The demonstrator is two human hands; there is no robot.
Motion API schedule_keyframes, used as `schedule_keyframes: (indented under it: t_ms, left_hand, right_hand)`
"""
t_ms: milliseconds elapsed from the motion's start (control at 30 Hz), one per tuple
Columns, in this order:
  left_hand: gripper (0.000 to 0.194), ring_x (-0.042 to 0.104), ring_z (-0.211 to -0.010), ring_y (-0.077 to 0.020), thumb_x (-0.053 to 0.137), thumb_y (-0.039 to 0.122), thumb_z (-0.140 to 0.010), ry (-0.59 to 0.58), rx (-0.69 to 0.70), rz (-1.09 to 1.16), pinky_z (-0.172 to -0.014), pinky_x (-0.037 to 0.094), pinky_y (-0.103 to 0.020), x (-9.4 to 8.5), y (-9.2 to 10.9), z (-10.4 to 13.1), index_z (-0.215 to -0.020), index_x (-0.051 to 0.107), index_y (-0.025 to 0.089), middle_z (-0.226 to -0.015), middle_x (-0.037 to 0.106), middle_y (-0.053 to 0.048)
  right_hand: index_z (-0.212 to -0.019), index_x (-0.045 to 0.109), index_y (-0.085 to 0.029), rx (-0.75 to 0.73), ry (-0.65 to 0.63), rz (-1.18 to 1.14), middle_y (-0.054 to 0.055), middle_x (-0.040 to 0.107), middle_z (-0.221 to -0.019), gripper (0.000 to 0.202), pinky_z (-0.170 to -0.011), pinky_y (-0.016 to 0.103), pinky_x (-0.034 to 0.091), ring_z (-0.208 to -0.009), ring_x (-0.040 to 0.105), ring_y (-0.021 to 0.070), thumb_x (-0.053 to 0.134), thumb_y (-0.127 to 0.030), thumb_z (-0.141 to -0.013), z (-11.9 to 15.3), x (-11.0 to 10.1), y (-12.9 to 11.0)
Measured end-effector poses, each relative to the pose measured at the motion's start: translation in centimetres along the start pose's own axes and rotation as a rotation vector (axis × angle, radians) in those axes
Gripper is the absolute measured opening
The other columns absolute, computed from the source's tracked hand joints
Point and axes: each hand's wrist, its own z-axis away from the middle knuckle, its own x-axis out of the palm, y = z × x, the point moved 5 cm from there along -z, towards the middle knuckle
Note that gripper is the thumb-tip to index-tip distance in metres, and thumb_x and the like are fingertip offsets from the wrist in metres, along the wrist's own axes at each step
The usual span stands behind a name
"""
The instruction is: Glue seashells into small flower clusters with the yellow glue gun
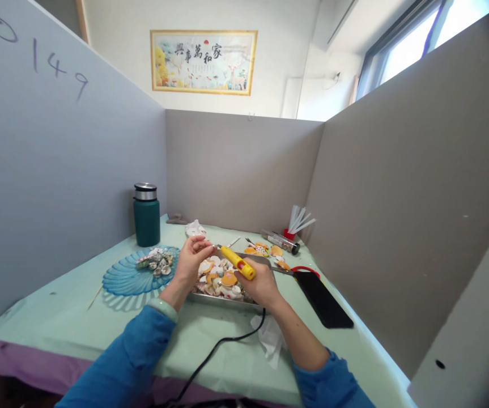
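My right hand (264, 283) is wrapped round a yellow hot glue gun (234, 260), its nozzle pointing left and away from me. Close to that nozzle, the thumb and fingertips of my left hand (190, 262) are pinched together; whatever they hold is too small to make out. Both hands are above a metal tray (227, 302) heaped with white and orange seashells (229, 279). To the left of my left hand, a cluster of small shells (159, 262) rests on a blue scalloped plate (119, 277).
A green bottle (146, 221) stands at the back left. On the right lie a black phone (323, 300), red-handled scissors (306, 268), orange shells (276, 250) and a clear tube (284, 242); glue sticks (298, 218) stand behind. A black cord (222, 340) and crumpled tissue (271, 340) lie in front.
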Motion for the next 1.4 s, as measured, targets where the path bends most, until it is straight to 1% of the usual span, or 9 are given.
schedule_keyframes:
  t_ms: [100,167,300,400,533,733,1100,1267,1400]
  left_hand:
    - [0.052,0.064,-0.065,-0.0121,0.081,0.024,-0.055,0.001,-0.023,0.023,-0.072,0.050,-0.029,0.16,0.06,0.09,-0.095,0.047,0.017,-0.072,0.063,0.003]
    - [0.053,0.064,-0.065,-0.0118,0.081,0.024,-0.054,0.001,-0.040,0.032,-0.072,0.050,-0.028,0.33,0.19,0.23,-0.094,0.048,0.017,-0.071,0.063,0.003]
    - [0.052,0.064,-0.064,-0.0115,0.081,0.024,-0.053,-0.002,-0.057,0.025,-0.071,0.050,-0.028,0.55,0.40,0.44,-0.093,0.048,0.017,-0.071,0.063,0.003]
    - [0.051,0.064,-0.064,-0.0119,0.081,0.024,-0.053,-0.005,-0.049,0.019,-0.071,0.050,-0.028,0.59,0.41,0.41,-0.092,0.048,0.017,-0.071,0.063,0.003]
    - [0.051,0.064,-0.065,-0.0124,0.081,0.025,-0.054,0.006,-0.034,0.032,-0.071,0.050,-0.029,0.42,0.29,0.23,-0.092,0.048,0.017,-0.071,0.063,0.003]
    - [0.049,0.065,-0.066,-0.0131,0.080,0.024,-0.055,0.002,-0.023,0.039,-0.073,0.050,-0.030,0.26,0.19,0.14,-0.092,0.048,0.017,-0.072,0.064,0.003]
    - [0.051,0.064,-0.065,-0.0123,0.080,0.025,-0.056,-0.032,-0.014,0.005,-0.073,0.050,-0.030,0.68,0.17,0.32,-0.094,0.047,0.018,-0.072,0.063,0.003]
    - [0.052,0.063,-0.066,-0.0115,0.080,0.024,-0.054,-0.009,-0.026,0.006,-0.073,0.051,-0.030,0.81,0.21,0.46,-0.094,0.048,0.017,-0.073,0.063,0.003]
    - [0.052,0.063,-0.066,-0.0112,0.080,0.022,-0.054,0.006,-0.028,0.027,-0.072,0.051,-0.029,0.72,0.21,0.40,-0.094,0.047,0.017,-0.072,0.062,0.004]
  right_hand:
    - [-0.083,0.064,-0.019,-0.037,-0.005,0.047,0.000,0.063,-0.071,0.012,-0.059,0.022,0.036,-0.063,0.054,0.0142,0.056,-0.027,-0.079,0.13,-0.01,-0.34]
    - [-0.084,0.064,-0.019,-0.064,-0.004,0.066,0.001,0.064,-0.073,0.011,-0.060,0.022,0.036,-0.065,0.055,0.0145,0.055,-0.024,-0.079,0.19,0.02,-0.49]
    - [-0.086,0.064,-0.019,-0.126,-0.001,0.091,0.000,0.065,-0.075,0.018,-0.062,0.022,0.037,-0.068,0.057,0.0145,0.052,-0.012,-0.074,0.28,0.03,-0.80]
    - [-0.087,0.064,-0.020,-0.145,-0.014,0.097,0.000,0.065,-0.077,0.023,-0.062,0.022,0.037,-0.069,0.057,0.0148,0.051,-0.009,-0.070,0.33,0.04,-0.93]
    - [-0.088,0.063,-0.020,-0.144,-0.009,0.116,0.001,0.066,-0.078,0.026,-0.063,0.022,0.037,-0.071,0.057,0.0157,0.050,-0.008,-0.069,0.36,0.03,-0.85]
    - [-0.087,0.063,-0.019,-0.142,0.018,0.135,0.002,0.065,-0.077,0.025,-0.063,0.022,0.036,-0.070,0.057,0.0158,0.051,-0.007,-0.068,0.34,0.06,-0.68]
    - [-0.091,0.063,-0.019,-0.169,-0.016,0.136,0.002,0.067,-0.083,0.029,-0.066,0.022,0.039,-0.075,0.059,0.0164,0.050,-0.006,-0.070,0.37,0.29,-0.65]
    - [-0.097,0.062,-0.019,-0.203,-0.026,0.127,0.004,0.068,-0.091,0.032,-0.072,0.023,0.041,-0.081,0.060,0.0178,0.049,-0.006,-0.071,0.45,0.42,-0.65]
    - [-0.098,0.062,-0.019,-0.211,-0.033,0.143,0.004,0.068,-0.091,0.033,-0.072,0.024,0.041,-0.082,0.060,0.0184,0.050,-0.006,-0.070,0.47,0.46,-0.71]
